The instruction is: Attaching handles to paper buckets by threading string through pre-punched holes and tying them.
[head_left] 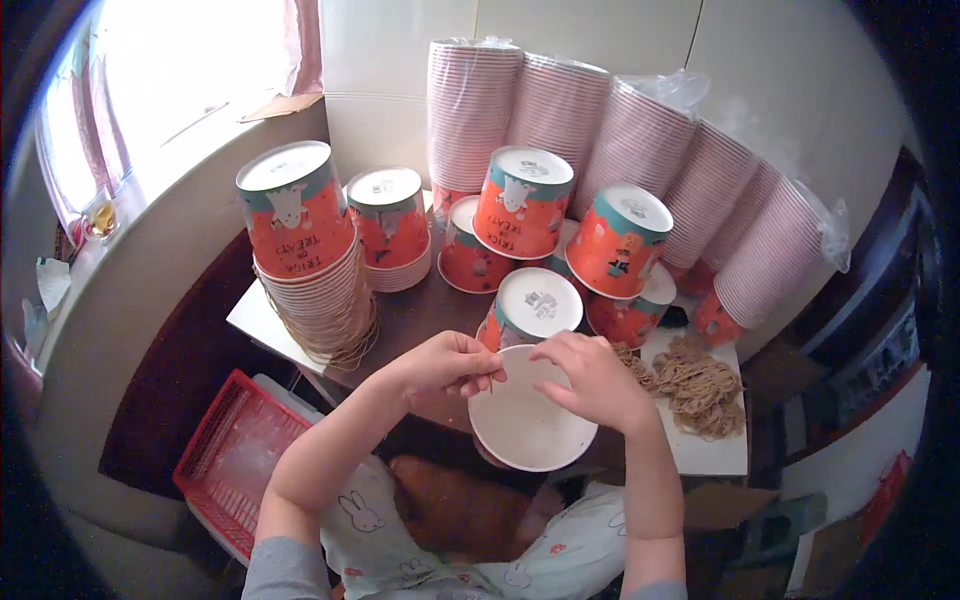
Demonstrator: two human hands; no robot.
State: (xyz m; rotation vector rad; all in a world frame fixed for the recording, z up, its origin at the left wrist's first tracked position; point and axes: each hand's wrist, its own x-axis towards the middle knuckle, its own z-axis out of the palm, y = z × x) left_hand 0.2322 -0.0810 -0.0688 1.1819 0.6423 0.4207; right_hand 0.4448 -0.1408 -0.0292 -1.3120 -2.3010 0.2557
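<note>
A white-lined paper bucket (pixel 535 425) tilts toward me at the table's front edge, its mouth facing me. At its left rim my left hand (pixel 450 368) is closed in a pinch on a short, thin brown piece of cord (pixel 491 386). My right hand (pixel 598 378) curves over the right side of the rim, thumb and fingers apart, nothing visible between them. Just behind stands an upturned orange and teal bucket (pixel 540 303). Right of my right hand lies a tangled heap of tan cord (pixel 703 390).
Upturned nested buckets (pixel 300 235) stand at the left, tan cords hanging down their side. More upturned buckets (pixel 525 205) are piled mid-table. Tall plastic-wrapped bucket stacks (pixel 640 140) lean along the wall. A red basket (pixel 230 455) sits low at my left, below the table.
</note>
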